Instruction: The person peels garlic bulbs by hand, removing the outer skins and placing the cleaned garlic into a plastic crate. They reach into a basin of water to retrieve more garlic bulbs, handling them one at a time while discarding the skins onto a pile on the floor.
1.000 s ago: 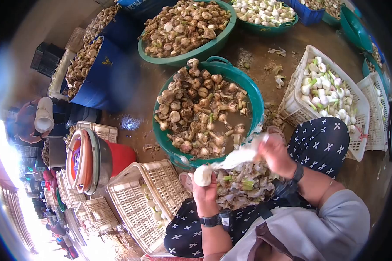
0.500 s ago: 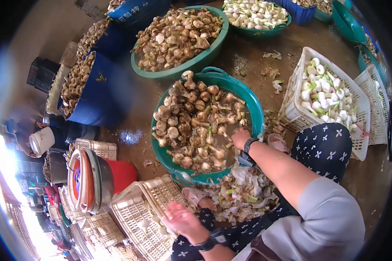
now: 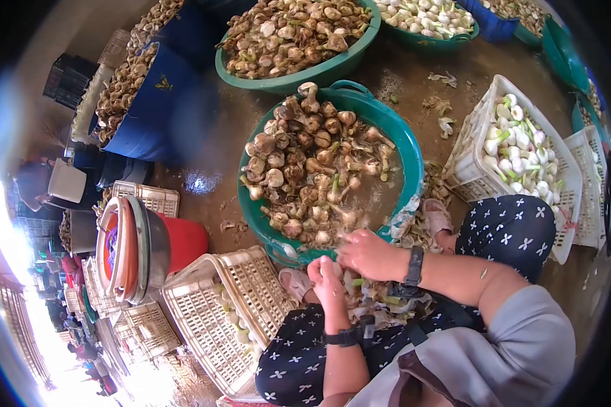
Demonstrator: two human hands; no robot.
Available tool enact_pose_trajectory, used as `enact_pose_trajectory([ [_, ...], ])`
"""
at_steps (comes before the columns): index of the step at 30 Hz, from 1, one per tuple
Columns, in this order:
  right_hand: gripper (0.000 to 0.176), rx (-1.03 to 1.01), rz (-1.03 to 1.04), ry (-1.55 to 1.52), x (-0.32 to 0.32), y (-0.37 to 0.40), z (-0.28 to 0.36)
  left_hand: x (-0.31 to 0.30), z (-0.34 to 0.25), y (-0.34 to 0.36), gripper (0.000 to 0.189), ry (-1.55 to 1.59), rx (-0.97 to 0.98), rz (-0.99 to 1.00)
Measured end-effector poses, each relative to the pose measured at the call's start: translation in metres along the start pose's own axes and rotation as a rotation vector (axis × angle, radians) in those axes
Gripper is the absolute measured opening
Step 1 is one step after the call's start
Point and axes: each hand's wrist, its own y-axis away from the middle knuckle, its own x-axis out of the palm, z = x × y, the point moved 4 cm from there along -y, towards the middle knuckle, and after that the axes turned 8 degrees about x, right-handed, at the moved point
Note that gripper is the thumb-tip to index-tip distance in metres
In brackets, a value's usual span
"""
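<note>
Bringing your hands together: your right hand (image 3: 370, 254) is back from the green tub (image 3: 409, 159), your left hand (image 3: 329, 281) has left the white basket (image 3: 204, 305), and they touch above the peelings (image 3: 368, 292) at the tub's near rim. Fingers curl inward; whether they clamp a bulb, I cannot tell. The muddy garlic (image 3: 305, 169) waits just beyond. It looks like another round of peeling.

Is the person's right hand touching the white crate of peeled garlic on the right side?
Apart. The head view shows the right hand at the green basin rim, while the crate stands beyond the knee.
</note>
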Motion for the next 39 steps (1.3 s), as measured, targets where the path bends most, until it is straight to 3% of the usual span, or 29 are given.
enact_pose_trajectory([
  [2,0.011,-0.106,0.415,0.267,0.011,0.013,0.007,-0.003,0.009,-0.003,0.019,-0.054,0.065,0.159],
  [3,0.012,-0.187,0.245,0.301,0.008,0.018,0.011,-0.003,0.009,-0.001,0.019,-0.049,0.067,0.165],
  [4,0.012,-0.185,0.243,0.310,0.008,0.020,0.008,0.000,0.010,0.002,0.018,-0.002,-0.008,0.213],
  [6,0.019,0.000,0.419,0.113,0.016,0.021,-0.003,0.004,0.007,0.008,0.018,0.047,-0.081,0.261],
  [7,0.022,0.167,0.363,-0.143,0.016,0.022,-0.015,0.005,0.004,0.013,0.018,0.109,-0.116,0.286],
  [8,0.022,0.165,0.360,-0.139,0.024,0.023,-0.025,0.007,0.002,0.015,0.018,0.169,-0.149,0.312],
  [9,0.024,0.213,0.520,-0.244,0.030,0.020,-0.031,0.007,0.003,0.016,0.018,0.169,-0.144,0.314],
  [10,0.027,0.261,0.679,-0.352,0.035,0.021,-0.033,0.005,0.001,0.017,0.019,0.025,0.004,0.343],
  [11,0.028,0.923,0.740,-0.934,0.040,0.040,-0.041,0.004,-0.002,0.018,0.023,-0.120,0.152,0.373],
  [12,0.028,0.926,0.733,-0.935,0.040,0.043,-0.041,0.004,-0.007,0.020,0.023,-0.121,0.154,0.379],
  [14,0.027,0.691,0.510,-0.920,0.031,0.040,-0.042,0.008,-0.026,0.025,0.035,-0.021,0.272,0.505],
  [16,0.023,0.719,0.414,-0.914,0.032,0.040,-0.038,0.007,-0.020,0.024,0.039,-0.047,0.193,0.563],
  [18,0.023,0.512,0.244,-0.608,0.019,0.039,-0.032,0.014,-0.032,0.033,0.042,-0.365,0.581,0.636],
  [19,0.022,0.659,0.390,-0.669,0.028,0.039,-0.044,0.017,-0.049,0.046,0.047,-0.503,0.699,0.626],
  [20,0.022,0.661,0.387,-0.670,0.029,0.039,-0.049,0.019,-0.047,0.048,0.047,-0.504,0.699,0.629],
  [22,0.020,1.142,0.508,-1.257,0.038,0.049,-0.054,0.025,-0.043,0.052,0.048,-0.884,0.970,0.597],
  [24,0.017,1.199,0.533,-1.388,0.035,0.050,-0.046,0.022,-0.037,0.048,0.038,-0.793,0.954,0.544],
  [26,0.019,1.030,0.284,-1.815,0.029,0.045,-0.029,0.008,-0.017,0.035,0.022,0.031,0.377,0.249],
  [27,0.023,0.832,0.305,-1.561,0.023,0.049,-0.023,0.005,-0.019,0.033,0.014,0.251,0.284,0.132],
  [28,0.025,0.767,0.352,-1.384,0.000,0.049,-0.005,0.004,-0.009,0.029,0.018,0.714,0.081,0.057],
  [31,0.028,0.727,0.391,-1.270,-0.014,0.064,-0.005,0.003,-0.012,0.036,0.019,0.854,-0.010,0.141],
  [33,0.026,0.340,0.231,-0.951,-0.043,0.061,-0.005,0.008,-0.014,0.041,0.016,0.942,-0.125,0.132],
  [34,0.026,0.338,0.230,-0.953,-0.055,0.062,-0.005,0.003,-0.007,0.036,0.016,0.940,-0.122,0.131],
  [36,0.022,0.584,-0.021,-1.700,-0.078,0.063,-0.021,-0.005,0.011,0.023,0.022,1.161,-0.285,0.234],
  [38,0.021,0.606,-0.223,-1.711,-0.093,0.058,-0.046,-0.015,0.002,0.019,0.018,1.081,-0.189,0.140],
  [39,0.015,0.702,-0.081,-1.529,-0.093,0.052,-0.041,-0.016,-0.013,0.022,0.017,0.869,-0.041,0.106],
])
